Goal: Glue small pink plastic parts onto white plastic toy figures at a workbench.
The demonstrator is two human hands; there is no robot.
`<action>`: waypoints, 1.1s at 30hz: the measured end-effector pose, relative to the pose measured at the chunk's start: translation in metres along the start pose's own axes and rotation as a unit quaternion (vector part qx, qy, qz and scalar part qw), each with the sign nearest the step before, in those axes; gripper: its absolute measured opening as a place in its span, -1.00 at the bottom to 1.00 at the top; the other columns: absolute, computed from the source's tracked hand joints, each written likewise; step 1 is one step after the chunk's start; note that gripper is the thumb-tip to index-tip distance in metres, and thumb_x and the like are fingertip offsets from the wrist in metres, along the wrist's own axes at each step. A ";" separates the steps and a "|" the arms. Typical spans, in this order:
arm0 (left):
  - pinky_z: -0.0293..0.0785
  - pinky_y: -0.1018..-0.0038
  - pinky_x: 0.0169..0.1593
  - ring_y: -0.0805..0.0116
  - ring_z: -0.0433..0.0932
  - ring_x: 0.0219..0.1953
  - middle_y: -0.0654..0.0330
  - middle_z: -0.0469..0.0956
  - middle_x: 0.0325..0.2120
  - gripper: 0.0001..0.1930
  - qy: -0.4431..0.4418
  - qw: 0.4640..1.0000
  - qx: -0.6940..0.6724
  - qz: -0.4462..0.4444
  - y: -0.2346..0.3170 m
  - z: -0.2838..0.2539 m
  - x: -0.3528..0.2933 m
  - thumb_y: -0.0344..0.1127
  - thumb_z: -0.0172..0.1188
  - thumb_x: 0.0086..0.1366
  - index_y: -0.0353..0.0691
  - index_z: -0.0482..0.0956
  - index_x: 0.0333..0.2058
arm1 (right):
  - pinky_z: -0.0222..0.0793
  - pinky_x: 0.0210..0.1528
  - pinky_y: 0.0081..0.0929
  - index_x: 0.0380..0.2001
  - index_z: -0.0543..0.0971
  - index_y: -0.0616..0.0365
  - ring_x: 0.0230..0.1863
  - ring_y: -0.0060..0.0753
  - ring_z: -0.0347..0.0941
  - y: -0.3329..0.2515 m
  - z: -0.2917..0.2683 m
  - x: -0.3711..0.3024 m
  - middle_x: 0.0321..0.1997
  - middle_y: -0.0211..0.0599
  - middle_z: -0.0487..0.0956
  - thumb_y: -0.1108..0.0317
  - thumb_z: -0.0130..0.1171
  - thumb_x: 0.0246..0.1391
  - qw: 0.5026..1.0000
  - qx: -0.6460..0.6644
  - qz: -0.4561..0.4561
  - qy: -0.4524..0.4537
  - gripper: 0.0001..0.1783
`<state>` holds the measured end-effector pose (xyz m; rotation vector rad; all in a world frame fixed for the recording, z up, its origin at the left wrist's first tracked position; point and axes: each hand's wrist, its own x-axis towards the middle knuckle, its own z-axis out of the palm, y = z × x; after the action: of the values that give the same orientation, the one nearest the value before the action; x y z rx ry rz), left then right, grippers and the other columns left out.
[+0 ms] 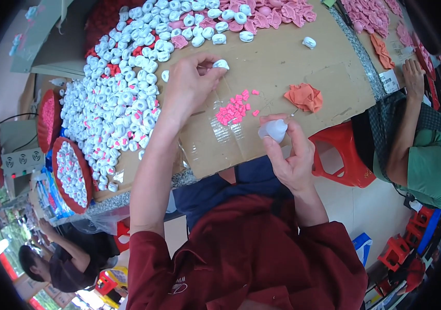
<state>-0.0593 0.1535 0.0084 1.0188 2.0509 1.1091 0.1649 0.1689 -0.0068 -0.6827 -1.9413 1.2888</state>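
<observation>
My left hand [192, 85] is over the cardboard, pinching a small white rounded piece [221, 64] with dark markings between thumb and fingertips. In my right hand [295, 163], near the table's front edge, is a small translucent squeeze bottle [273, 132], tilted, with a thin tip toward the far right. Between the hands lies a loose heap of tiny bright pink pieces [233, 109]. Just beyond the bottle rests a crumpled orange piece [304, 98], whose material I cannot tell. A single white piece [309, 42] lies apart at the far right.
A large spread of white pieces [122, 98], some with pink bits, covers the table's left. Pink petal-like pieces [277, 14] lie at the back. Red baskets [78, 204] stand at the left edge. A co-worker's arm [406, 113] and a red stool [347, 165] are at right.
</observation>
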 end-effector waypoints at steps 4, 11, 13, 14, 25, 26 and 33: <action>0.43 0.63 -0.41 0.56 0.49 -0.53 0.18 0.54 -0.51 -0.71 0.089 0.966 -0.224 0.088 0.025 0.010 0.028 -0.38 0.17 0.08 -0.43 0.42 -0.24 | 0.29 -0.15 -0.59 -0.22 0.37 0.34 -0.24 -0.48 0.42 -0.002 -0.005 0.000 -0.23 -0.20 0.49 0.50 0.04 -0.06 1.000 0.004 0.008 0.006 -0.72; 0.46 0.57 -0.32 0.43 0.51 -0.34 0.10 0.48 -0.32 -0.66 0.149 0.905 -0.349 0.193 0.035 -0.014 0.012 -0.46 0.19 0.05 -0.39 0.37 -0.18 | 0.29 -0.14 -0.58 -0.17 0.34 0.34 -0.20 -0.46 0.42 -0.005 -0.010 -0.001 -0.20 -0.18 0.49 0.47 0.05 -0.04 1.000 -0.012 -0.023 -0.004 -0.68; 0.46 0.57 -0.30 0.41 0.51 -0.34 0.11 0.48 -0.33 -0.60 0.085 0.923 -0.370 0.072 0.020 -0.010 -0.035 -0.52 0.20 0.02 -0.40 0.33 -0.13 | 0.29 -0.13 -0.58 -0.15 0.34 0.35 -0.19 -0.45 0.43 0.001 -0.007 -0.001 -0.20 -0.16 0.48 0.45 0.06 -0.03 0.998 -0.029 -0.053 -0.022 -0.66; 0.46 0.53 -0.25 0.37 0.51 -0.31 0.09 0.47 -0.30 -0.60 0.067 0.925 -0.371 0.036 0.013 -0.008 -0.058 -0.55 0.17 0.03 -0.39 0.33 -0.11 | 0.29 -0.13 -0.58 -0.14 0.34 0.36 -0.19 -0.43 0.43 0.002 -0.002 -0.003 -0.20 -0.14 0.48 0.42 0.06 -0.02 0.999 0.037 -0.017 -0.003 -0.65; 0.45 0.54 -0.16 0.39 0.50 -0.25 0.08 0.48 -0.24 -0.67 0.042 0.792 -0.602 -0.092 -0.038 -0.002 -0.165 -0.58 0.04 0.14 -0.39 0.36 -0.08 | 0.35 -0.22 -0.58 -0.15 0.35 0.37 -0.32 -0.45 0.46 -0.013 0.020 -0.017 -0.25 -0.19 0.45 0.28 0.17 -0.06 0.979 0.160 0.082 -0.094 -0.54; 0.45 0.54 -0.16 0.39 0.50 -0.25 0.08 0.48 -0.24 -0.67 0.044 0.789 -0.606 -0.093 -0.040 -0.001 -0.167 -0.58 0.04 0.14 -0.39 0.36 -0.08 | 0.35 -0.22 -0.58 -0.15 0.35 0.37 -0.32 -0.45 0.46 -0.015 0.021 -0.017 -0.25 -0.19 0.45 0.28 0.17 -0.06 0.979 0.157 0.083 -0.098 -0.54; 0.44 0.56 -0.19 0.38 0.49 -0.24 0.04 0.44 -0.18 -0.70 0.048 0.822 -0.566 -0.045 -0.049 -0.006 -0.173 -0.44 -0.03 0.23 -0.38 0.34 -0.06 | 0.16 -0.44 -0.74 -0.27 0.47 0.33 -0.48 -0.66 0.29 -0.024 0.025 -0.019 -0.48 -0.39 0.43 0.43 0.30 -0.25 0.981 0.171 0.063 -0.071 -0.61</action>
<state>0.0116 -0.0107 -0.0084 0.2310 1.0647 1.9455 0.1560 0.1321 0.0044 -0.5587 -1.7429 1.7408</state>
